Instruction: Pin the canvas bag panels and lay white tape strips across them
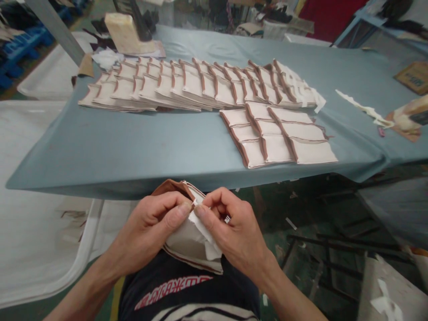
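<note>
A blue-covered table (127, 151) stretches across the scene, bearing a long overlapping row of cream-and-brown cloth pieces (200, 84) on its far side and a shorter stack (270, 136) nearer and to the right, with a white tub (33, 232) on the left and scraps on the dark floor (284, 200) to the right. Near the table's front edge, above the person's lap, both forearms angle inward; the left hand (155, 225) pinches the cloth pouch (183, 245), thumb against forefinger, while the right hand (236, 225), curled, nips the white strip (210, 247) just beside it.
</note>
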### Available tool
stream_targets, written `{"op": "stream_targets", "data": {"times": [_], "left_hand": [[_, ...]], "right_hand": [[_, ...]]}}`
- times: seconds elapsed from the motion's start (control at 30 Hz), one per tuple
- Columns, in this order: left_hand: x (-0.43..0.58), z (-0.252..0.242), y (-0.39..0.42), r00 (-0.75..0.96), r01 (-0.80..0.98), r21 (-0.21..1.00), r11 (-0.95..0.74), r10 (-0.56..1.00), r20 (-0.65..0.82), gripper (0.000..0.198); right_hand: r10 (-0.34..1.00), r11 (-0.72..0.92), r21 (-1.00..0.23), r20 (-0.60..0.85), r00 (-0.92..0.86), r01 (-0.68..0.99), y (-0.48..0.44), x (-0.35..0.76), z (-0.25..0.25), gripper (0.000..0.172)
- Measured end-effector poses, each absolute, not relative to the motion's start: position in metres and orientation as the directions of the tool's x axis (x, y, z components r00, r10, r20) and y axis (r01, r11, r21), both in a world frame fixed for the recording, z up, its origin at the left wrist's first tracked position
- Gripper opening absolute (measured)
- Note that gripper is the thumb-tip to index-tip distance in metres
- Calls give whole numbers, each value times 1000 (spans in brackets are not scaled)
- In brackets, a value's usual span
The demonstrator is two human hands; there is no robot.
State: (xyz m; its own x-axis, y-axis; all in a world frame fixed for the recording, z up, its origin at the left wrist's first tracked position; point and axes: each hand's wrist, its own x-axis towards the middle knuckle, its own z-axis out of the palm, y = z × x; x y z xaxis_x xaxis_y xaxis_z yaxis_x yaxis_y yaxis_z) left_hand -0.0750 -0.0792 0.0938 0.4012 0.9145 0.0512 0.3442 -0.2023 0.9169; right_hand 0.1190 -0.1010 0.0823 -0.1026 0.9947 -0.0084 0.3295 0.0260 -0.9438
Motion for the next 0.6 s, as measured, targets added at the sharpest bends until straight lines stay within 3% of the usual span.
{"op": "stream_targets", "data": {"times": [0.17, 0.23, 0.37, 0.47, 0.53, 0.6], "left_hand": [[-72, 93, -117, 445, 439, 653, -617, 781, 438, 25], [-69, 89, -132, 458, 456, 573, -681, 731, 506, 25], [-64, 73, -148, 473, 494, 552, -672, 740, 478, 26], [-65, 59, -151, 423, 436, 644, -629, 774, 471, 26], [-68, 54, -149, 404, 396, 758, -519, 839, 364, 25], [-73, 54, -142, 385, 371, 862, -345, 902, 195, 26]], "right_hand": [[866, 492, -796, 489, -106, 351, -124, 119, 65, 35], [806, 585, -743, 578, -130, 325, -135, 121, 54, 36], [825, 561, -761, 549, -139, 325, -149, 124, 37, 33], [857, 509, -786, 501, -122, 350, -153, 124, 35, 31], [918, 396, -858, 375, -128, 327, -154, 124, 37, 29], [983, 171, -962, 151, -108, 212, -152, 125, 40, 31]]}}
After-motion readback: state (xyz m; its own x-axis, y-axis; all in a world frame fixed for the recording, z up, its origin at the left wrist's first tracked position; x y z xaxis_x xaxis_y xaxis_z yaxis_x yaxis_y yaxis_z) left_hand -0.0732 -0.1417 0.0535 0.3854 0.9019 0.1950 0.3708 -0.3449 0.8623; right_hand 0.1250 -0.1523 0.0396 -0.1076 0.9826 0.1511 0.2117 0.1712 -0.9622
